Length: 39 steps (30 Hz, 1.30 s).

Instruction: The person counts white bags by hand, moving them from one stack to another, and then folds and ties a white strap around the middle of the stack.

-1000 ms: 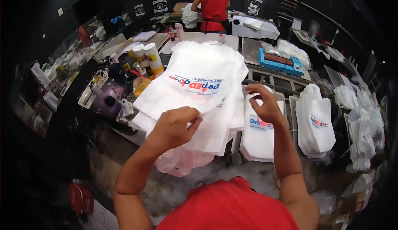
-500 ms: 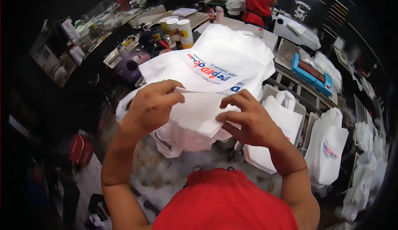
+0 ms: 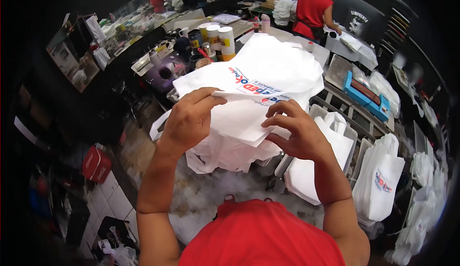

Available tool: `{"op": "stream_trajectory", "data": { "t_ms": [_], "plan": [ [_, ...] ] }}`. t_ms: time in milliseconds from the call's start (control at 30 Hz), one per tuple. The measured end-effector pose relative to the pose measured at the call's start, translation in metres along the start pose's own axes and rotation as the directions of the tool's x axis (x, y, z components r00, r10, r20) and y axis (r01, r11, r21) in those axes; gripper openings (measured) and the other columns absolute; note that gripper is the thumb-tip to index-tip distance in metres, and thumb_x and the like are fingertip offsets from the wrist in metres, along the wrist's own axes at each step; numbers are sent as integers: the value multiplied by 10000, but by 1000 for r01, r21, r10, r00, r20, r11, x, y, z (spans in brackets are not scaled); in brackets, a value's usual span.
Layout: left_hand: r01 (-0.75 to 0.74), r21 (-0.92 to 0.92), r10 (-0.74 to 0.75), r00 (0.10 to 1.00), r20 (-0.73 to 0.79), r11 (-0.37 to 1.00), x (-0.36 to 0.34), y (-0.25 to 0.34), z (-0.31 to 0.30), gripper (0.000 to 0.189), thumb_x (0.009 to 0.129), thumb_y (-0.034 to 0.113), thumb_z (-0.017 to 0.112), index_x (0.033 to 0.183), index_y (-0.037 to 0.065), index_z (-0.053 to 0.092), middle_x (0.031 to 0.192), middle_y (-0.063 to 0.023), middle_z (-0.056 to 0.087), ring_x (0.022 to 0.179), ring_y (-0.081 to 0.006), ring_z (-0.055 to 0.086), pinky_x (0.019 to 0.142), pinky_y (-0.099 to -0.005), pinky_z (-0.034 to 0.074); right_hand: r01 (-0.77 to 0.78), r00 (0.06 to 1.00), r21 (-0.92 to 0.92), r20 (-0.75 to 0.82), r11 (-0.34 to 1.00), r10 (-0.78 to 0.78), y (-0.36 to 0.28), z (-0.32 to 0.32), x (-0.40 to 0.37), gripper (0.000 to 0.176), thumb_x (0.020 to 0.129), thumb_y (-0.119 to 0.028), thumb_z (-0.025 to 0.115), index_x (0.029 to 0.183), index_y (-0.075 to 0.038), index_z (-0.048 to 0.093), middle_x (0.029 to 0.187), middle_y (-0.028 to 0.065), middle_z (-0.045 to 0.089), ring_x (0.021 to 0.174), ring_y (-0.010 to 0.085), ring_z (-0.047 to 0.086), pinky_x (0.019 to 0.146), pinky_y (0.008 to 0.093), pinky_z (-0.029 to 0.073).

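Observation:
A stack of white fabric tote bags (image 3: 282, 60) printed with blue and red lettering lies in front of me. My left hand (image 3: 192, 121) pinches the edge of the top bag (image 3: 235, 117), whose near part is lifted into a fold across the print. At the bag's right side is my right hand (image 3: 301, 131), its fingers bent and the thumb apart from them, fingertips right at the fabric. Below the fold, more loose white bags and a handle loop (image 3: 159, 124) hang over the near side.
To the right, finished-looking bags (image 3: 321, 156) and another bag bundle (image 3: 378, 179) sit beside a blue heat-sealer-like device (image 3: 365, 96). Paint-like containers (image 3: 225, 40) stand at the back left. A person in red (image 3: 314, 7) works behind. A red cooler (image 3: 97, 164) is on the floor.
The view has shifted, so things sit lower and slightly right. The lifted fold covers more of the lower print. The person behind now leans with an arm reaching to the table.

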<state>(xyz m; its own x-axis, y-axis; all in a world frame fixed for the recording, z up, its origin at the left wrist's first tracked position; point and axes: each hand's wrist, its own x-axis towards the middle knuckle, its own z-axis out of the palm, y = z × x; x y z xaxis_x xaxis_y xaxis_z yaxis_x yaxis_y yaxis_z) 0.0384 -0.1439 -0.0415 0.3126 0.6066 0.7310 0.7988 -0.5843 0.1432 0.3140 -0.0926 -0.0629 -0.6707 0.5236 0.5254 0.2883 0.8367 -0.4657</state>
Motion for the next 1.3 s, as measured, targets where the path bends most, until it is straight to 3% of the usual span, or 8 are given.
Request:
{"op": "stream_trajectory", "data": {
  "t_ms": [267,367,533,600,767,1000,1267,1300],
  "plan": [
    [4,-143,0,1000,31,990,5,-2,-6,278,802,-27,663,1064,47,721,1085,-162,677,982,-353,662,849,-407,543,-1,997,-80,-72,997,-5,-11,9,11,241,736,-18,812,945,-95,723,994,57,629,957,260,610,806,369,513],
    [-20,-213,36,997,74,977,4,10,-1,268,850,58,708,1117,74,691,1050,-146,681,936,-361,667,800,-422,551,-101,957,-54,-279,993,82,-11,19,26,153,811,-30,755,951,-49,694,915,99,639,823,272,626,750,357,526],
    [-52,-175,48,998,-27,983,20,-26,2,195,823,-30,718,1006,34,704,1016,-169,692,862,-341,694,765,-378,557,-9,868,-22,-497,1000,-3,-15,9,24,230,817,30,732,1023,-52,672,1017,102,639,886,232,639,773,329,527],
    [-187,-122,163,969,-183,975,32,-45,1,278,825,-26,727,1091,40,684,1017,-173,698,846,-325,703,756,-367,559,-107,896,-34,-437,994,82,-13,-3,2,255,817,69,683,1040,-54,667,1053,100,635,933,237,631,815,337,519],
    [23,-240,-84,965,-249,971,44,-34,-3,379,836,-9,740,1199,35,641,912,-125,732,773,-223,716,732,-329,557,-295,953,-152,25,943,302,4,-24,-46,660,752,41,690,1373,-132,549,1468,130,463,1368,344,410,1143,435,358],
    [-76,-157,39,973,-227,985,37,-38,15,267,814,-29,752,1073,14,701,977,-136,742,821,-217,730,760,-303,561,-306,949,-128,43,943,314,11,-16,-48,724,704,-5,802,1364,-143,540,1491,106,443,1348,349,427,1078,425,437],
    [120,-288,-172,971,-163,950,34,-23,11,445,785,-15,775,1192,69,615,952,-140,707,829,-270,722,744,-337,558,-215,976,-36,37,976,216,26,-17,-47,551,729,-9,782,1237,-111,596,1418,96,506,1293,333,487,1028,415,476],
    [154,-302,-201,970,-133,941,33,-20,11,475,796,-48,759,1233,56,605,994,-129,722,883,-214,719,778,-312,564,-193,980,-47,33,980,195,28,-17,-48,518,730,-9,781,1208,-108,607,1399,92,523,1291,331,491,1025,412,474]
  ]
}}
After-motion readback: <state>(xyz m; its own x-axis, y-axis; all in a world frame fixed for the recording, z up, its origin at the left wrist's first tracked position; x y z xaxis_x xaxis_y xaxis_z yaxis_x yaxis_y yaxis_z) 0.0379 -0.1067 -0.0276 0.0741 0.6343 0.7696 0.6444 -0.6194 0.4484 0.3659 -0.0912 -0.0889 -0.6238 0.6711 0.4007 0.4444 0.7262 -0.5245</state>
